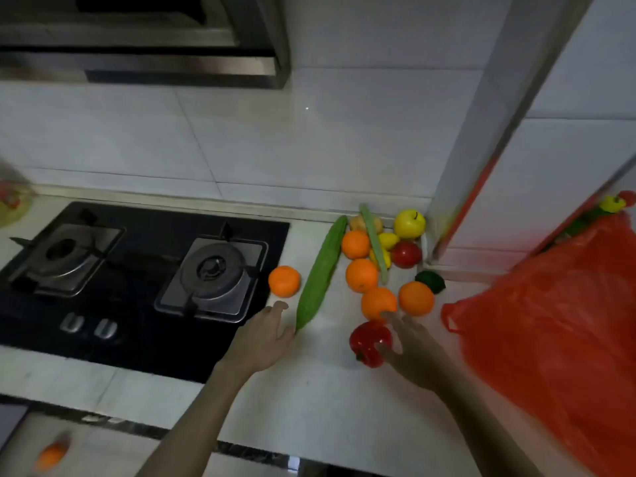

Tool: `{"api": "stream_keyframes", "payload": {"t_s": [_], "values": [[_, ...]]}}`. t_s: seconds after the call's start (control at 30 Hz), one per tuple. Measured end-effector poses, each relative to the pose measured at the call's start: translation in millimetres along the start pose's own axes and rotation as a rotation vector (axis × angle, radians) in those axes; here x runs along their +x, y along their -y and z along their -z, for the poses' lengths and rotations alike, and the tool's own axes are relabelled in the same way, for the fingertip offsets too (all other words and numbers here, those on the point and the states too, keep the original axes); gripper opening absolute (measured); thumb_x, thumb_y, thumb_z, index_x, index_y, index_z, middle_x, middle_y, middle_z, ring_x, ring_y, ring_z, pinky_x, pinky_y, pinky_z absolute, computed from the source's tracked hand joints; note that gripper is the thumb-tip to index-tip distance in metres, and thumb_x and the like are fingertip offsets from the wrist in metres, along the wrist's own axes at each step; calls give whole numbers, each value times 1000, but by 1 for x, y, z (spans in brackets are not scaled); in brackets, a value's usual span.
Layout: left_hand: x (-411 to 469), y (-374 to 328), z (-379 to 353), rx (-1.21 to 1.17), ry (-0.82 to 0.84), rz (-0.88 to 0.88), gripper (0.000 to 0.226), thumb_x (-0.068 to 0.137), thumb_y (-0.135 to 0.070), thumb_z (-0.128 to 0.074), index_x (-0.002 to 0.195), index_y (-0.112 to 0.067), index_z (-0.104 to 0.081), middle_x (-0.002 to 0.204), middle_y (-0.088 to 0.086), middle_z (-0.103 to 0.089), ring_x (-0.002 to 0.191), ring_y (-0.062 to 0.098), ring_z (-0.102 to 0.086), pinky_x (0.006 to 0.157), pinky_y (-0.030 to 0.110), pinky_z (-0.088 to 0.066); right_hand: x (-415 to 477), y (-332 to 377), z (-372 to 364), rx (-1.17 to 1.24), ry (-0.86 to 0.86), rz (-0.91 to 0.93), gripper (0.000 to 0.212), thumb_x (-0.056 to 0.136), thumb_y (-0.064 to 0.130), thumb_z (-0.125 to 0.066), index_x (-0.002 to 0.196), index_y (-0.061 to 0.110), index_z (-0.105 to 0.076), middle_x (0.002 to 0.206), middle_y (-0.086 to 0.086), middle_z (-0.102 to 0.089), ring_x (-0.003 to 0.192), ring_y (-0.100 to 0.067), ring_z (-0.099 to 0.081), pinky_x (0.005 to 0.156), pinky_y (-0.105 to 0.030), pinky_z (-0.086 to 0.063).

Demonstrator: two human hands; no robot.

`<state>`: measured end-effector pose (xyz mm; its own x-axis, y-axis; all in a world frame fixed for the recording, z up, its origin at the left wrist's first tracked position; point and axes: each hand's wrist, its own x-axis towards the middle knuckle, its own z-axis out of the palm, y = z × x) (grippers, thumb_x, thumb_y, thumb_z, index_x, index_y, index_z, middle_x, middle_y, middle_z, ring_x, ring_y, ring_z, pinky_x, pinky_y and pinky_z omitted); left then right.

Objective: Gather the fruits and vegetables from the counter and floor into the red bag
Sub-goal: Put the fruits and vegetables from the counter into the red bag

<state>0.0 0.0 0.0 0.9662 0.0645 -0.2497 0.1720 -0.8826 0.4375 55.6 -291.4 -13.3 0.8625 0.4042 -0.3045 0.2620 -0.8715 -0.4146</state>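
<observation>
A pile of produce lies on the white counter (320, 390): a long green gourd (321, 273), several oranges such as an orange (284, 281) left of the gourd, a yellow apple (409, 223), a red tomato (406, 254), a dark green lime (431, 281) and a red bell pepper (369, 342). The red bag (550, 339) lies open at the right. My left hand (266, 335) is open, fingertips at the gourd's near end. My right hand (411, 349) is open, touching the red bell pepper. Another orange (51, 456) lies blurred on the floor at lower left.
A black two-burner gas hob (137, 280) fills the counter's left half, under a steel range hood (137, 43). A tiled wall and a pillar (481, 132) close off the back right corner. More fruit (614, 203) shows beyond the bag at far right.
</observation>
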Motion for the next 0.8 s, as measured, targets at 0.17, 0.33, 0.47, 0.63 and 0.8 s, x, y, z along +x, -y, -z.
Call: {"api": "stream_keyframes", "payload": {"t_s": [0.17,0.33,0.47,0.63,0.8], "values": [[28,20,-3,-73,-89,73,41,92,-32,-48,130,-19,-41,109,8,-57,100,26,-57,75,38,-48,12,2,-21,25,15,-76,73,87,58,-49,147,36,-14,145,-5,-36,127,-28,-42,104,-45,-40],[75,29,-5,20,-147,69,44,89,-31,-52,128,-15,-40,111,16,-47,98,34,-51,73,42,-48,16,11,-36,122,29,-151,73,85,52,-59,145,35,-21,141,-5,-33,124,-26,-35,99,-36,-41],[107,32,-8,87,-86,62,56,85,-34,-54,136,-27,-32,132,19,-34,115,40,-40,85,51,-48,17,16,-48,232,-4,-182,71,84,44,-64,144,34,-27,140,-5,-32,125,-26,-34,104,-38,-40],[124,39,-16,55,-17,44,60,80,-27,-59,134,-32,-33,126,15,-36,110,41,-45,84,53,-49,10,19,-56,275,-84,-209,69,78,40,-68,139,30,-38,131,-5,-38,119,-28,-39,102,-34,-39],[107,30,-12,-38,-69,-10,49,81,-30,-64,124,-37,-40,119,18,-44,97,42,-55,77,51,-51,-26,30,-54,370,-127,-189,71,76,50,-64,139,33,-37,133,1,-34,123,-21,-37,107,-33,-37]]}}
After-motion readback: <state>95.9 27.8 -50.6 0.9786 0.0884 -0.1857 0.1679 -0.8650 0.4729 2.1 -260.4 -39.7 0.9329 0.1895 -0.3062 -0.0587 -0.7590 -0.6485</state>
